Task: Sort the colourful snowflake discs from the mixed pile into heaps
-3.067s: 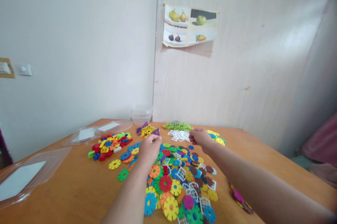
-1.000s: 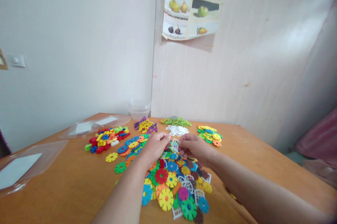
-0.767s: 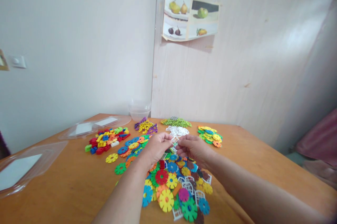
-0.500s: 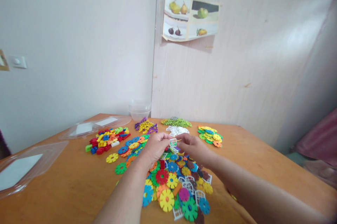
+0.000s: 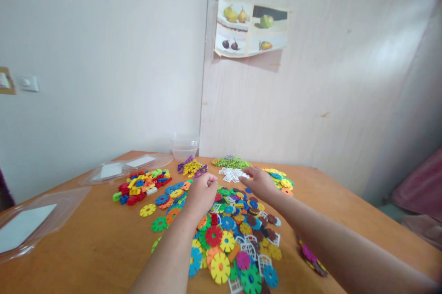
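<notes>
My left hand [image 5: 203,191] hovers over the far left part of a big mixed pile of plastic pieces. Its fingers are curled closed, and anything inside them is hidden. To its right, my right hand [image 5: 259,182] is open, thumb and fingers apart, with nothing visible between them. Its fingertips are at the right side of a small heap of white window-frame pieces [image 5: 232,175]. Beneath both hands the mixed pile holds notched discs, such as a red disc [image 5: 213,236] and a yellow disc [image 5: 220,268], along with white lattice pieces [image 5: 265,264].
Sorted heaps surround the pile: building bricks [image 5: 138,187], purple and yellow pieces [image 5: 192,168], green pieces [image 5: 231,162] and bright discs [image 5: 283,181]. Clear bowls [image 5: 184,147] stand by the wall. Transparent lids [image 5: 74,202] lie at left. More discs [image 5: 312,257] sit under my right forearm.
Half a second ago both hands met around a small white window-frame piece. Now they are apart, and that piece no longer shows between them. My right hand has moved right and slightly away, its fingers opening.
</notes>
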{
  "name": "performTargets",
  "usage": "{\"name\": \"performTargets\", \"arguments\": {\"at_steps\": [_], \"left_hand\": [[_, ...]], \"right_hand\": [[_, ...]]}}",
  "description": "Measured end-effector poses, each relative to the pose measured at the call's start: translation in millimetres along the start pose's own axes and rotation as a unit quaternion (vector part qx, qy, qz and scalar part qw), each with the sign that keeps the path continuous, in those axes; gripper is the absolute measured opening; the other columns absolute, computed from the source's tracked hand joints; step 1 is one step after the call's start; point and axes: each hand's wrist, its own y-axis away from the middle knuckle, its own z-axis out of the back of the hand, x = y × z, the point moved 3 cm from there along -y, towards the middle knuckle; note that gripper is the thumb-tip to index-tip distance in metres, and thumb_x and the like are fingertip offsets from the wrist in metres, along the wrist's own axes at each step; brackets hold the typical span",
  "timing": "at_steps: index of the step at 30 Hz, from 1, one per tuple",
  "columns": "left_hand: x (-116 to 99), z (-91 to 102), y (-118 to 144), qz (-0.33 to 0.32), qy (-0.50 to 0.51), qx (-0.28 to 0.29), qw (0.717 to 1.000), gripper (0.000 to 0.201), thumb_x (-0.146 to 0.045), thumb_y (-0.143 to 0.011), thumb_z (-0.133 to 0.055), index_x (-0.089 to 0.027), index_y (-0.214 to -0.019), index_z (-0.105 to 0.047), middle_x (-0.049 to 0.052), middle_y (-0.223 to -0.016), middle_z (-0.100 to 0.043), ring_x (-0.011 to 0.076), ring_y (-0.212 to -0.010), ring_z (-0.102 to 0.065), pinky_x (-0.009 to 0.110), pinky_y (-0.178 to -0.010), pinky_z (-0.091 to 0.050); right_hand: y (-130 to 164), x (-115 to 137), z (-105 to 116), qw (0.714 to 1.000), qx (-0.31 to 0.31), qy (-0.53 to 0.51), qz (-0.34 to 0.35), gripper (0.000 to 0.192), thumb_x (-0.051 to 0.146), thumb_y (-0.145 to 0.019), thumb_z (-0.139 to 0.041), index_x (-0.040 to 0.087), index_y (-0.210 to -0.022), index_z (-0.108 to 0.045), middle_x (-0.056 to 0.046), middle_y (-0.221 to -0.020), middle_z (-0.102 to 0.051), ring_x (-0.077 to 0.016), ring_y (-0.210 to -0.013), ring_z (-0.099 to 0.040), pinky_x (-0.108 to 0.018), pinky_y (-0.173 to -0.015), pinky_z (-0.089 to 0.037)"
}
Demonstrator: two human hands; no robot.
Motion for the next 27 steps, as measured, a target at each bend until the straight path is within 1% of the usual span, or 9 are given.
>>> {"name": "performTargets", "arguments": {"at_steps": [2,4,7,11,14,18,23,25,27], "left_hand": [[3.3,0.9,-1.1,-0.018,-0.057,-0.007,0.998,0.018,-0.023,-0.082,-0.05,-0.02,-0.087,-0.066,0.003,-0.084,-0.071,0.0177,-0.08,-0.063,0.026,-0.07,-0.042],[5.3,0.8,-1.0,-0.032,-0.104,-0.006,0.994,0.018,-0.023,-0.083,-0.049,-0.022,-0.087,-0.067,0.003,-0.089,-0.072,0.0184,-0.085,-0.063,0.027,-0.071,-0.041],[6.2,-0.5,0.5,-0.039,-0.159,0.004,0.986,0.019,-0.022,-0.083,-0.049,-0.023,-0.085,-0.067,0.004,-0.092,-0.072,0.019,-0.087,-0.063,0.027,-0.071,-0.039],[5.1,-1.7,2.4,-0.029,-0.205,0.016,0.978,0.019,-0.023,-0.082,-0.05,-0.024,-0.083,-0.069,0.005,-0.093,-0.073,0.0203,-0.087,-0.062,0.028,-0.069,-0.037],[2.8,-0.6,3.2,-0.029,-0.207,0.012,0.978,0.019,-0.024,-0.083,-0.051,-0.024,-0.084,-0.07,0.006,-0.096,-0.072,0.0215,-0.089,-0.062,0.029,-0.071,-0.038],[1.4,1.3,3.6,-0.019,-0.205,0.015,0.978,0.019,-0.023,-0.083,-0.051,-0.024,-0.085,-0.07,0.006,-0.098,-0.072,0.0224,-0.091,-0.062,0.029,-0.073,-0.039],[3.6,1.6,2.8,-0.028,-0.21,0.02,0.977,0.021,-0.021,-0.083,-0.05,-0.025,-0.085,-0.071,0.006,-0.098,-0.073,0.0215,-0.089,-0.063,0.028,-0.072,-0.038],[4.7,1.8,2.4,-0.026,-0.214,0.018,0.976,0.023,-0.022,-0.083,-0.049,-0.026,-0.087,-0.071,0.005,-0.098,-0.073,0.0217,-0.09,-0.063,0.028,-0.072,-0.038],[5.2,2.5,2.0,-0.02,-0.218,0.014,0.976,0.024,-0.023,-0.084,-0.048,-0.026,-0.086,-0.071,0.005,-0.097,-0.074,0.0223,-0.091,-0.063,0.028,-0.072,-0.038]], "right_hand": [[-16.5,-19.7,-3.5,0.998,0.006,0.029,-0.062,0.043,0.046,-0.085,-0.056,0.019,-0.116,-0.069,-0.011,-0.114,-0.067,-0.0237,-0.104,-0.061,-0.03,-0.087,-0.043],[-29.0,-34.5,-7.7,0.992,0.018,0.06,-0.11,0.047,0.049,-0.085,-0.053,0.02,-0.119,-0.068,-0.012,-0.118,-0.066,-0.026,-0.107,-0.06,-0.031,-0.086,-0.044],[-41.0,-44.7,-15.0,0.985,0.037,0.096,-0.14,0.049,0.053,-0.084,-0.053,0.024,-0.121,-0.068,-0.012,-0.121,-0.065,-0.0291,-0.112,-0.058,-0.034,-0.086,-0.044],[-52.0,-43.2,-27.6,0.982,0.047,0.113,-0.143,0.05,0.057,-0.082,-0.053,0.027,-0.12,-0.069,-0.012,-0.123,-0.064,-0.0323,-0.117,-0.054,-0.038,-0.089,-0.043],[-60.1,-38.5,-38.2,0.98,0.056,0.125,-0.144,0.05,0.059,-0.081,-0.055,0.03,-0.119,-0.07,-0.012,-0.122,-0.064,-0.0335,-0.118,-0.053,-0.041,-0.09,-0.042],[-68.2,-32.2,-48.2,0.979,0.059,0.133,-0.145,0.051,0.061,-0.08,-0.056,0.03,-0.118,-0.07,-0.013,-0.122,-0.063,-0.0348,-0.119,-0.05,-0.044,-0.091,-0.041],[-69.6,-28.5,-50.2,0.981,0.055,0.124,-0.141,0.058,0.064,-0.079,-0.054,0.027,-0.12,-0.069,-0.014,-0.121,-0.065,-0.0373,-0.12,-0.05,-0.047,-0.092,-0.041],[-68.1,-27.0,-48.3,0.983,0.051,0.116,-0.135,0.056,0.06,-0.08,-0.054,0.025,-0.121,-0.068,-0.015,-0.12,-0.065,-0.0369,-0.119,-0.051,-0.045,-0.091,-0.041],[-65.6,-23.6,-45.9,0.986,0.046,0.105,-0.121,0.05,0.052,-0.084,-0.051,0.023,-0.121,-0.068,-0.015,-0.12,-0.066,-0.0342,-0.116,-0.053,-0.041,-0.09,-0.041]]}}
